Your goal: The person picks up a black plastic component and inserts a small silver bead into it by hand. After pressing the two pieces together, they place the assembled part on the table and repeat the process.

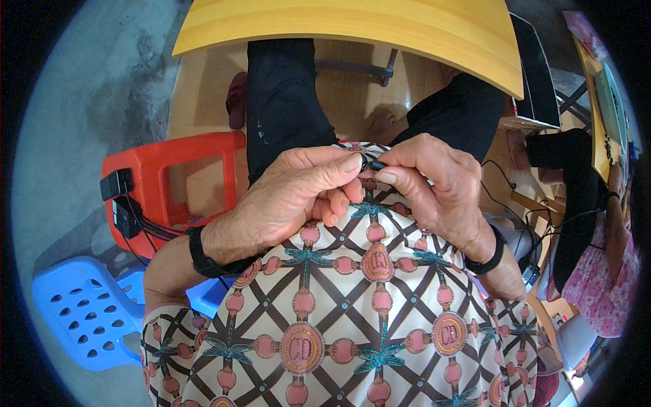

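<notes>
Small black cylindrical piece [378, 165], pinched between left grip [291, 190] and right grip [439, 180], above my lap.
Left thumb and forefinger close on one end, right thumb and forefinger on the other; one piece or two joined, cannot tell. Held over my cream lattice-print shirt [339, 305], apart from the yellow wood-grained table [352, 20]. Est.: very light, probably stiff plastic, slippery; best taken by its sides, fingertip pressure only, ends possibly fragile.
</notes>
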The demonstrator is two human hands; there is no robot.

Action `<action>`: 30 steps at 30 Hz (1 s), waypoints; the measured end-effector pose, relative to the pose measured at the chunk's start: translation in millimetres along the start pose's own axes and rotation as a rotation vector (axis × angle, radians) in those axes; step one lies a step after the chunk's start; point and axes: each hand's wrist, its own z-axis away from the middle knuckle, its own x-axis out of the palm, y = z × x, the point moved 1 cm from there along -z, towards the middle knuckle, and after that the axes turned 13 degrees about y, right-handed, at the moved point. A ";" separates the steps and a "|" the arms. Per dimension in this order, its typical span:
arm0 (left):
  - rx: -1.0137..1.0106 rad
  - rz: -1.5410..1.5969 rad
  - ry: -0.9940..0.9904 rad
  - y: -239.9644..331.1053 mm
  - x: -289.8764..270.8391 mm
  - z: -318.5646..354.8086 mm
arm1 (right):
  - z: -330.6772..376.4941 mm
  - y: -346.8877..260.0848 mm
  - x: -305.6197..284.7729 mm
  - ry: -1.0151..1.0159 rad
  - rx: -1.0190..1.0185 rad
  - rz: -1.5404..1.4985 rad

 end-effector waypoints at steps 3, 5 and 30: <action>0.050 0.004 0.002 -1.8 0.5 0.0 | 0.8 0.7 0.7 -0.010 0.075 -0.021; 0.037 -0.016 0.013 1.0 1.8 3.1 | 0.7 -0.2 0.6 -0.019 0.116 -0.027; 0.103 -0.238 0.047 6.6 7.9 10.8 | 4.7 4.3 5.4 -0.052 0.295 -0.231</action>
